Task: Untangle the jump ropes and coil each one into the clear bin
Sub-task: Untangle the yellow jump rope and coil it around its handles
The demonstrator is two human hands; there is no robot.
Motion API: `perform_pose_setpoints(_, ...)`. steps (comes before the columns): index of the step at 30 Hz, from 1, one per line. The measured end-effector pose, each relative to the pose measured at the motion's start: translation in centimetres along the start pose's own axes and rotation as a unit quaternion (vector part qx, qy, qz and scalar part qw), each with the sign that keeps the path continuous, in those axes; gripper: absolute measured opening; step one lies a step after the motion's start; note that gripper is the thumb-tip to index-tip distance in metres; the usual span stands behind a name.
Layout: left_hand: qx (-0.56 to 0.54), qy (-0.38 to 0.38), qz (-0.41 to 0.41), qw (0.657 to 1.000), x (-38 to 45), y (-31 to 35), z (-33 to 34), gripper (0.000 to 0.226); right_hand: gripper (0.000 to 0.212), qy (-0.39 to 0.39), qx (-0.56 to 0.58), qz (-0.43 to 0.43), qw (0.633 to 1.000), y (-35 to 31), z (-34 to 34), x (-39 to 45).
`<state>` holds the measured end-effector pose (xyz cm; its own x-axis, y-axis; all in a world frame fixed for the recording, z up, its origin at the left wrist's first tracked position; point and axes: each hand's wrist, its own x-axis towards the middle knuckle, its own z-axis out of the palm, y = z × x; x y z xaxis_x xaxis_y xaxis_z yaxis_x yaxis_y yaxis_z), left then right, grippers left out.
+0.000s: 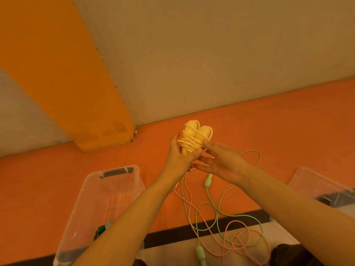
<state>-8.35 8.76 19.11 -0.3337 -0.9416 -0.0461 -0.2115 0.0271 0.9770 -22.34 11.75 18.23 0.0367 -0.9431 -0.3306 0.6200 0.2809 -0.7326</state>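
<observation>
left hand (pixel 177 156): grips yellow jump rope (pixel 194 140), cord wound round its paired handles, held up above the floor | right hand (pixel 221 162): fingers straight, touching the wound cord | green jump rope (pixel 208 182) and pink jump rope (pixel 247 244): tangled loose on orange floor (pixel 57 179), near right | clear bin (pixel 107 196): left, a green item inside

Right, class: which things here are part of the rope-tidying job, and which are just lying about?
Part of the job:
yellow rope, wound round its handles, in the left hand with the right hand on it
green rope
pink rope
clear bin

Lying about:
second clear container at the right
</observation>
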Motion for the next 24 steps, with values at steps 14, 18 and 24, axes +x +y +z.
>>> perform_pose_setpoints(14, 0.041, -0.007, -0.125, 0.991, 0.6, -3.8, -5.7, 0.044, 0.023, 0.053, -0.004, -0.011, 0.999, 4.6, 2.4, 2.7)
perform_pose_setpoints(18, 0.038, -0.003, -0.157, 0.987, -0.1, -5.3, -10.6, 0.046, 0.014, 0.048, 0.003, 0.016, 0.999, 8.5, 6.1, 5.0)
perform_pose_setpoints(24, 0.047, 0.023, -0.152, 0.987, -1.5, -7.7, -18.6, 0.056, 0.033, 0.046, -0.013, 0.052, 0.998, 14.1, 12.7, 8.7)
